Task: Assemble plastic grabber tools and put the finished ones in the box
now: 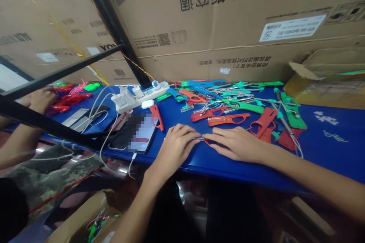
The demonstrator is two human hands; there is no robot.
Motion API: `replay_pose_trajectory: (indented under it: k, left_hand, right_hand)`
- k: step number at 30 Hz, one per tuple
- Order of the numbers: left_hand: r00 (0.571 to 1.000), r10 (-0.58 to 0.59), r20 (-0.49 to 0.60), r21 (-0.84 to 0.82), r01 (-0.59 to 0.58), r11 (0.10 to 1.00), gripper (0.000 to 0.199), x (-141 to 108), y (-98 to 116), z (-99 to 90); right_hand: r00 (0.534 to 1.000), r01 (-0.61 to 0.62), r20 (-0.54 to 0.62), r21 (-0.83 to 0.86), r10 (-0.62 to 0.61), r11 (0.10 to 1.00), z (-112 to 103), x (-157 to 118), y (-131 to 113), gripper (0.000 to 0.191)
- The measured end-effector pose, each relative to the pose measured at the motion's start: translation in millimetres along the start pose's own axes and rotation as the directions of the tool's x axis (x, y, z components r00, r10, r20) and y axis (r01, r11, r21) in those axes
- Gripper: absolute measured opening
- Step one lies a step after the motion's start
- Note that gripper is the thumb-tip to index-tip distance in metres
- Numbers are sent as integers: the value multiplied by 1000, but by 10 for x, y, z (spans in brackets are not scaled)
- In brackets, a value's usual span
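Note:
My left hand [179, 140] and my right hand [234, 142] meet near the front edge of the blue table [327, 148]. Their closed fingers pinch one small piece, a long-nosed lighter [203, 139] with a bit of metal and red plastic showing; the fingers hide most of it. Just beyond the hands lie an orange lighter handle [228, 119] and a red lighter handle [209, 114]. Close to my right wrist is another red handle [264, 122]. Behind them spreads a pile of metal lighter tubes [236, 93] with green ends and thin wires.
Left of my hands lie a phone [146, 133] on a cable and a red piece [156, 117]. A white power strip [141, 97] stands behind. A black metal frame [57, 121] separates another person's hand [42, 98] from me. Large cartons [228, 26] back the table.

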State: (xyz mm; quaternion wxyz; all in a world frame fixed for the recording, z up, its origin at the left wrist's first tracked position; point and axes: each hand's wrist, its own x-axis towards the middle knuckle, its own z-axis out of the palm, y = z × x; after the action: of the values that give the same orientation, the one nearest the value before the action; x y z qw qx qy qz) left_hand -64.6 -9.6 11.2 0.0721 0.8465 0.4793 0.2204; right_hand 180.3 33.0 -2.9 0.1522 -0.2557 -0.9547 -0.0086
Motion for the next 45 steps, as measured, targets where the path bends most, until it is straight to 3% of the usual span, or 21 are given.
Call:
replay_pose_trajectory:
  k: [4,10,22,27,39,45]
  left_hand:
    - [999,-30,-18,-25,30,999,19,46,-5,135]
    - [996,-93,-1,-88,93,992,17,68,12,186]
    - [996,-74,-52,-67,70,995,16,-27,123,217]
    - [995,-71,-67,-28,70,997,20,-27,120,234]
    - [996,-36,-84,45,40,998,20,-31,104,262]
    - [994,-9,-110,48,14,999,18,-34,89,276]
  right_hand:
    - [1000,-7,2,15,7,1000,-6,2,3,37]
    - [999,-10,36,20,9,1000,-21,-16,12,38]
    - [998,-56,-9,59,57,997,-190,-40,156,33]
    - [998,-59,23,68,58,996,-237,-61,211,34]
    - [990,-53,120,-119,68,991,-201,38,69,23]
    - [985,-103,142,-5,103,995,-224,91,56,19]
